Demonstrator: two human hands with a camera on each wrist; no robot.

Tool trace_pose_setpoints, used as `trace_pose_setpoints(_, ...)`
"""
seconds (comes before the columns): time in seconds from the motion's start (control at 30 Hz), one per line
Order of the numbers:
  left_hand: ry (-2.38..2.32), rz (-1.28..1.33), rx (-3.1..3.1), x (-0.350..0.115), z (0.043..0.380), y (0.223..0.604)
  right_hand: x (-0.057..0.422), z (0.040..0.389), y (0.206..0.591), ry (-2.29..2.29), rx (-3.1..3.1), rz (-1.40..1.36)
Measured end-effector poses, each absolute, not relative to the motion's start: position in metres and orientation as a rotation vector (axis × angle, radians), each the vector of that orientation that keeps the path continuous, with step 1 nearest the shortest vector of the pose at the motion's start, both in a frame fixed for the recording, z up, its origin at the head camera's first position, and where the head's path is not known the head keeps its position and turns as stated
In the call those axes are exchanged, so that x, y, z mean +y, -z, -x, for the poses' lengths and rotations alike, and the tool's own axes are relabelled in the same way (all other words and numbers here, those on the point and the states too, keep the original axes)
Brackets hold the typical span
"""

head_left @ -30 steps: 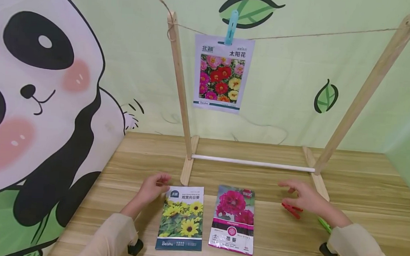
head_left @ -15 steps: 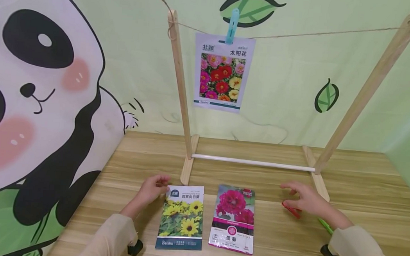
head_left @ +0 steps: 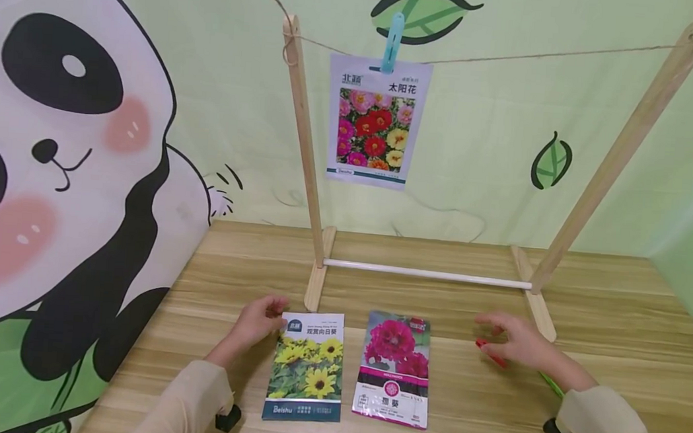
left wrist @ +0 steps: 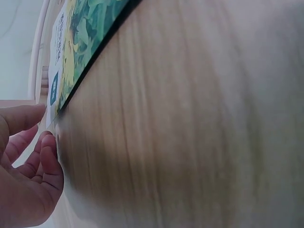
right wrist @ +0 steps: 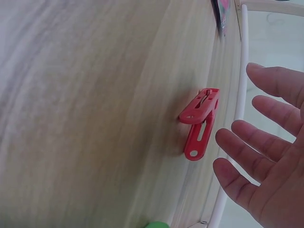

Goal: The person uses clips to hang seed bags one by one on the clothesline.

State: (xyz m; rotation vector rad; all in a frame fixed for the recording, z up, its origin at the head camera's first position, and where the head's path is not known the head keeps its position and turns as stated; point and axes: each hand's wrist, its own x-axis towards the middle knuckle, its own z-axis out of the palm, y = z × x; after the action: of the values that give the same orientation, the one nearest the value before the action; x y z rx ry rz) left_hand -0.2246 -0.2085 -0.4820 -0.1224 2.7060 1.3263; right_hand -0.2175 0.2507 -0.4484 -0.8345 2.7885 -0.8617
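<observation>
My left hand [head_left: 259, 318] is beside the upper left corner of a sunflower seed packet [head_left: 305, 367] lying flat. In the left wrist view, loosely bent fingertips [left wrist: 42, 113] come right up to that corner, with no grip on it. To the packet's right lies a hollyhock seed packet [head_left: 393, 372] with magenta blooms. My right hand [head_left: 517, 339] is spread over a red clothespin [right wrist: 200, 124], which lies on the table apart from the fingers. A third seed packet [head_left: 376, 122] hangs from the twine under a light blue clothespin [head_left: 393, 44].
A wooden stand with a left post [head_left: 304, 148], a right post [head_left: 618, 160] and a white crossbar [head_left: 426, 274] is at the back of the table. Twine [head_left: 547, 56] spans its tops. A green clothespin [head_left: 551, 383] lies partly under the right forearm.
My right hand has shifted slightly rightward, covering more of the red clothespin in the head view. The left hand and the packets stay put.
</observation>
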Motion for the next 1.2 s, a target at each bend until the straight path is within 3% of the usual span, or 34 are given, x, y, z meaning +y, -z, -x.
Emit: trace_pose_setpoints(1.2, -1.181, 0.125, 2.736, -0.205, 0.226, 0.484, 0.257, 0.212, 0.466, 0.745, 2.862, 0.746)
